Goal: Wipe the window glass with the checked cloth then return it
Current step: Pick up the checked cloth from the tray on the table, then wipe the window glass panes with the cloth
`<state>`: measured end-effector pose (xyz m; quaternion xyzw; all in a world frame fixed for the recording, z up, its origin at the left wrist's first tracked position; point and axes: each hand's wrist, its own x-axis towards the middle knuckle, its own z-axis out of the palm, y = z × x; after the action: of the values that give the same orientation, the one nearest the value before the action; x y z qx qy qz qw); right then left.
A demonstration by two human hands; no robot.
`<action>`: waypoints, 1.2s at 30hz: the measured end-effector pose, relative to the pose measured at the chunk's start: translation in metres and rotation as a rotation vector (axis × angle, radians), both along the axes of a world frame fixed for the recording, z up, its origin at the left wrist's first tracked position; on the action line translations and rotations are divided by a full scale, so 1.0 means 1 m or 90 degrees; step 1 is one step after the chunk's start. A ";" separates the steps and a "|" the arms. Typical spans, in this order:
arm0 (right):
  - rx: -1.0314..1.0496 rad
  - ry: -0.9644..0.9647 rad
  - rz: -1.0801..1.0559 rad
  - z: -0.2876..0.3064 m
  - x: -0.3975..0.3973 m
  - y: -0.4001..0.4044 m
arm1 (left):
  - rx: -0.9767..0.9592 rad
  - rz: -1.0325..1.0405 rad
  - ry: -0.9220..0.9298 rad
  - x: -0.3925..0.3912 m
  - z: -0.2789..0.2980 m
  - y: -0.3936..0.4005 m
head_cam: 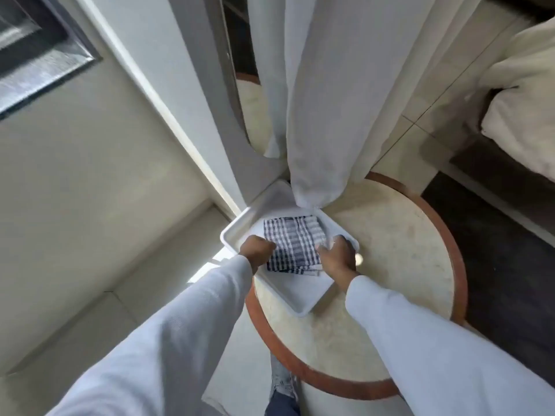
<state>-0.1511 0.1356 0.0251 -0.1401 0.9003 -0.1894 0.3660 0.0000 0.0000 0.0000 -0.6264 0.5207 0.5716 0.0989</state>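
Head view, looking down. We see the folded checked cloth (292, 243) lying flat in a white tray (295, 301), toward the tray's far half, with bare tray floor left on the near side. The tray sits on a round counter (390, 244) with a reddish rim, at its far left edge, so that one corner overhangs toward the wall. A pale curtain (327, 100) hangs down to the tray's far corner and rests on its rim.

The left hand (256, 250) is curled closed at the cloth's left edge, knuckles up; we judge that it pinches that edge, though the fingertips are hidden. The right hand (338, 258) lies on the cloth's right edge with fingers loosely bent and spread; whether it grips the fabric or only presses on it we cannot tell. We judge that the two hands flank the cloth so that the fold stays together, whether it is being lifted or laid down.

The frame alone does not settle which end of the task this is. The dark glass (33, 52) at far left is well apart from the hands. A bed (522, 109) lies far right.
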 end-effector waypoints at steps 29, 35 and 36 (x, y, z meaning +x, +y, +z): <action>-0.655 -0.186 0.302 0.585 0.236 -0.249 | -0.459 0.026 0.137 0.272 0.672 -0.201; -0.885 -0.324 0.489 0.744 0.327 -0.290 | -0.723 0.203 0.310 0.367 0.817 -0.180; -0.879 -0.355 0.538 0.763 0.344 -0.297 | -0.754 0.209 0.307 0.383 0.832 -0.181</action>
<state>0.1930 -0.1616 0.7881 -0.6037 0.3325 -0.5708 0.4462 0.3825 -0.1806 0.8321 -0.5007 0.6523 0.3205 -0.4702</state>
